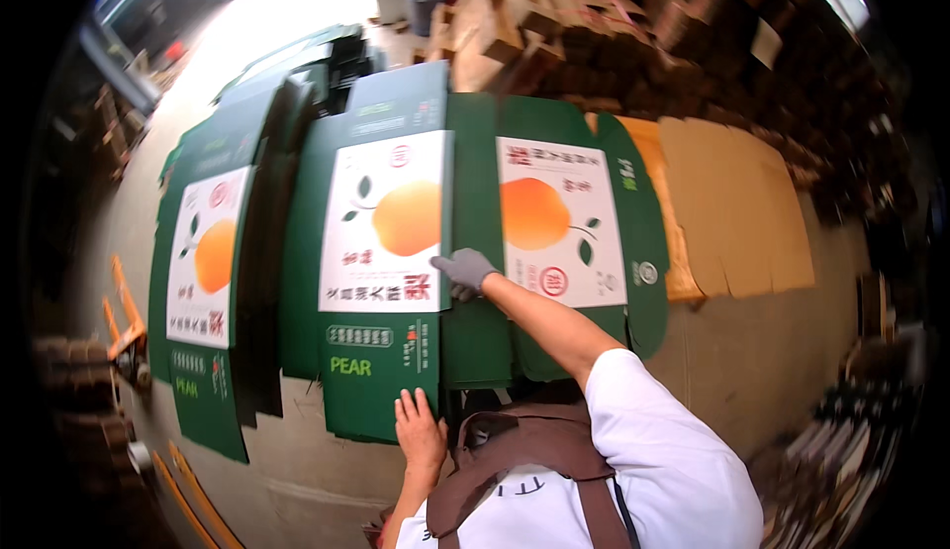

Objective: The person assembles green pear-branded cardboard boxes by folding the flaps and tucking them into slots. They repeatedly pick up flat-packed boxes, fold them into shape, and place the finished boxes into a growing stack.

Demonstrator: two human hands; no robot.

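Observation:
In front of me lies a flat green carton [381, 341] with a white panel, an orange fruit picture and a grey-green upper flap. My left hand [422, 432], bare, rests with fingers apart on its near green flap. My right hand [466, 271], in a grey glove, is closed at the carton's right edge, beside the white panel; one finger reaches over the edge and the others are partly hidden. Under my right forearm spreads another green carton blank [564, 326] with a similar fruit picture, turned the other way.
A stack of flat green cartons [203, 371] stands at the left, with more green cardboard [341, 54] behind. Plain brown cardboard [737, 212] lies at the right. Orange pallet-truck forks [193, 490] sit on the floor at lower left. Cardboard piles [594, 29] fill the back.

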